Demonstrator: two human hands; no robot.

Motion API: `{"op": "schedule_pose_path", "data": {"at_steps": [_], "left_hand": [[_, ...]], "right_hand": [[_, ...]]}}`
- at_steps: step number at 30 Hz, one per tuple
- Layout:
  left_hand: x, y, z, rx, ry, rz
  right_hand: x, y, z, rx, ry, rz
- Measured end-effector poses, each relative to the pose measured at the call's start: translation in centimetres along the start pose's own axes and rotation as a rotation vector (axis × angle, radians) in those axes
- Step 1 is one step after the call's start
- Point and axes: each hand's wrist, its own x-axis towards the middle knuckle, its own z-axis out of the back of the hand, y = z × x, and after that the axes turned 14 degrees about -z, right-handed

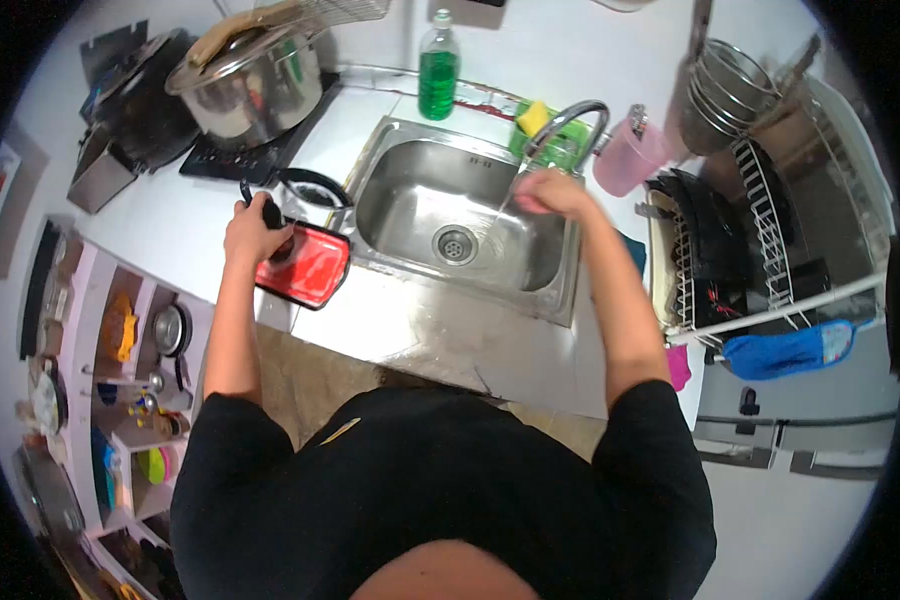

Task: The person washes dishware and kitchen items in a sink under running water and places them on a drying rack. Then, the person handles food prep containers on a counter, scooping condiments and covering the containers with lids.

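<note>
My left hand [255, 235] is closed around a black handle [271, 212] over the left end of a red tray with a black rim [320, 268]; what the handle belongs to is partly hidden. A round, dark-rimmed piece of cookware [315, 188] lies just beyond the tray, at the sink's left edge. My right hand [553, 192] is at the curved faucet [582, 108], close to the running water, its fingers smeared by motion. Water falls into the steel sink [410, 185] near the drain [455, 244].
Behind the sink stand a bottle of green liquid [437, 75], a green container with a yellow sponge [533, 118] and a pink cup [630, 155]. A steel pot [250, 95] sits on a black cooktop [232, 160] at left. A dish rack [685, 260] is at right.
</note>
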Motion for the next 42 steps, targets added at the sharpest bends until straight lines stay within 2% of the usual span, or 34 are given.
{"op": "schedule_pose_path", "data": {"at_steps": [1, 3, 4, 5, 6, 7, 9, 10, 11, 13, 14, 15, 16, 17, 18, 21, 22, 23, 25, 26, 27, 29, 32, 35, 39, 41, 42], "left_hand": [[-0.6, -1.2, 1.4, 0.003, -0.017, -0.04], [-1.5, -5.0, 4.3, -0.052, -0.094, -0.147], [-1.3, -6.5, 4.0, -0.129, -0.168, -0.287], [-0.8, -7.9, 3.7, -0.205, -0.24, -0.422], [0.1, -9.6, 2.5, -0.294, -0.224, -0.511], [1.5, -11.4, 0.4, -0.384, -0.206, -0.599], [4.7, -15.0, -5.2, -0.517, -0.028, -0.641], [6.8, -16.4, -9.7, -0.562, 0.018, -0.664], [6.4, -18.4, -10.1, -0.933, 0.302, -0.475], [7.3, -20.5, -15.0, -1.399, 0.539, -0.179], [7.7, -20.9, -17.8, -1.623, 0.61, -0.031], [8.0, -21.1, -19.9, -1.839, 0.68, 0.134], [8.1, -21.2, -20.8, -1.842, 0.689, 0.129], [7.9, -21.0, -21.4, -2.073, 0.779, 0.293], [7.7, -20.8, -22.0, -2.297, 0.863, 0.477], [7.4, -20.1, -23.1, -2.364, 0.789, 0.602], [7.6, -19.9, -23.4, -2.396, 0.815, 0.589], [7.6, -19.6, -23.5, -2.393, 0.818, 0.6], [7.7, -19.5, -23.6, -2.442, 0.858, 0.567], [7.8, -19.5, -23.6, -2.469, 0.875, 0.544], [8.0, -19.6, -23.6, -2.471, 0.874, 0.544], [7.8, -19.4, -23.6, -2.478, 0.84, 0.519], [7.7, -19.5, -23.5, -2.511, 0.859, 0.497], [7.7, -19.5, -23.4, -2.539, 0.943, 0.483], [7.9, -19.6, -23.0, -2.564, 0.955, 0.519], [7.8, -19.8, -22.8, -2.589, 0.931, 0.585], [7.6, -20.0, -22.7, -2.591, 0.935, 0.583]], "right_hand": [[1.7, 0.3, -2.2, 0.144, 0.058, 0.019], [2.9, 2.4, -4.7, 0.404, -0.002, -0.012], [2.7, 3.4, -4.8, 0.399, -0.008, -0.012], [2.3, 4.9, -4.7, 0.424, 0.137, 0.05], [2.3, 5.8, -4.6, 0.448, 0.284, 0.11], [3.0, 5.8, -4.5, 0.447, 0.286, 0.103], [4.1, 5.2, -4.0, 0.48, 0.193, 0.132], [2.3, 5.9, -4.8, 0.416, 0.232, 0.028], [1.1, 6.1, -5.4, 0.426, 0.341, -0.025], [3.1, 4.7, -6.0, 0.466, 0.088, 0.037], [3.9, 4.4, -5.9, 0.4, -0.074, 0.0], [3.3, 4.6, -5.9, 0.401, -0.086, -0.001], [2.3, 4.8, -6.2, 0.411, 0.006, 0.001], [1.9, 4.5, -6.3, 0.42, 0.102, 0.0], [2.7, 3.8, -6.1, 0.362, -0.096, 0.044], [0.9, 4.0, -5.7, 0.273, -0.058, -0.061], [-0.5, 4.6, -6.3, 0.291, 0.081, -0.059], [0.7, 3.8, -6.1, 0.295, 0.082, -0.066], [4.3, 1.4, -5.2, 0.226, -0.351, 0.149], [3.3, 1.9, -4.9, 0.153, -0.29, 0.055], [2.4, 2.7, -5.2, 0.15, -0.29, 0.054], [1.3, 3.3, -6.1, 0.293, -0.065, 0.045], [1.5, 3.8, -5.8, 0.249, -0.176, 0.026], [1.5, 3.9, -6.1, 0.353, -0.057, 0.084], [1.9, 4.0, -6.3, 0.316, -0.16, 0.001], [1.7, 3.8, -6.9, 0.502, 0.019, 0.149], [2.8, 3.1, -7.0, 0.499, -0.157, 0.27]]}}
